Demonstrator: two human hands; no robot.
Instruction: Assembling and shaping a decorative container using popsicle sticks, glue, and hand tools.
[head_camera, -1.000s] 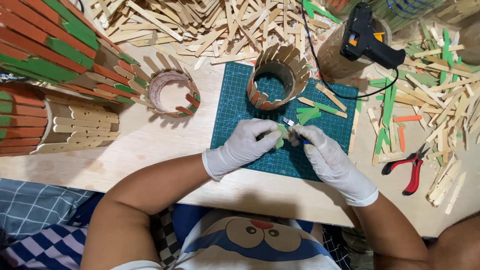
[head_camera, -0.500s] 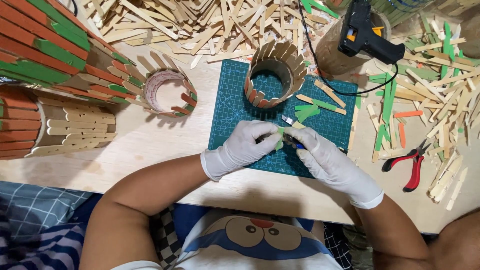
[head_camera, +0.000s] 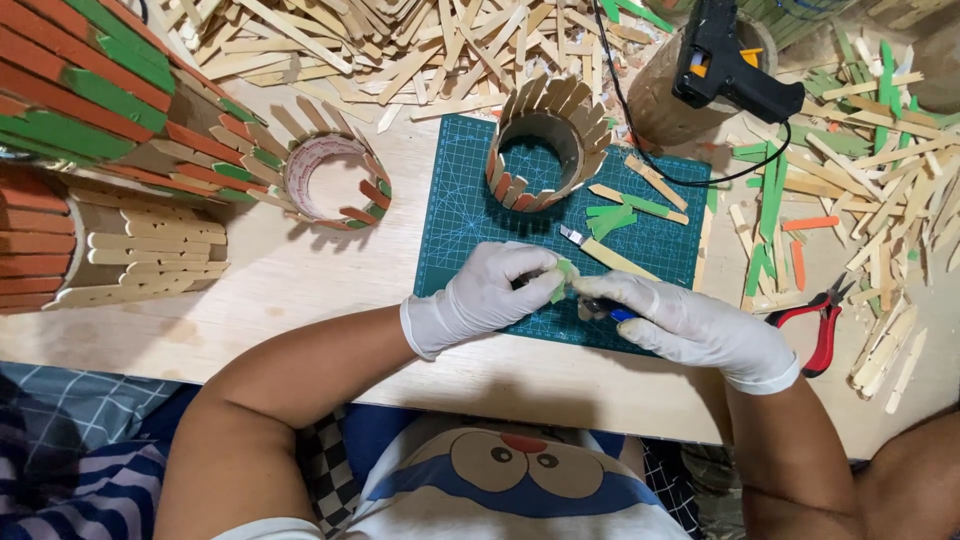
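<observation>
A small green stick piece (head_camera: 566, 272) sits pinched between the fingertips of both gloved hands, low over the near edge of the green cutting mat (head_camera: 470, 215). The left hand (head_camera: 485, 295) curls closed around the piece from the left, thumb and fingers pressed on it. The right hand (head_camera: 690, 322) meets it from the right, fingers closed on the piece and on a small tool with a blue end (head_camera: 618, 314) that pokes out beneath them; what kind of tool it is cannot be told. Just beyond the hands a craft knife (head_camera: 600, 252) lies slanted on the mat, near a few loose green sticks (head_camera: 612, 217). Further back on the mat stands a cardboard ring (head_camera: 545, 140) edged with upright sticks. A second ring (head_camera: 328, 180) lies on the wooden table (head_camera: 300, 290) to the left. Red pliers (head_camera: 822, 325) rest to the right of the mat, and a black glue gun (head_camera: 725, 60) sits on a roll beyond it.
</observation>
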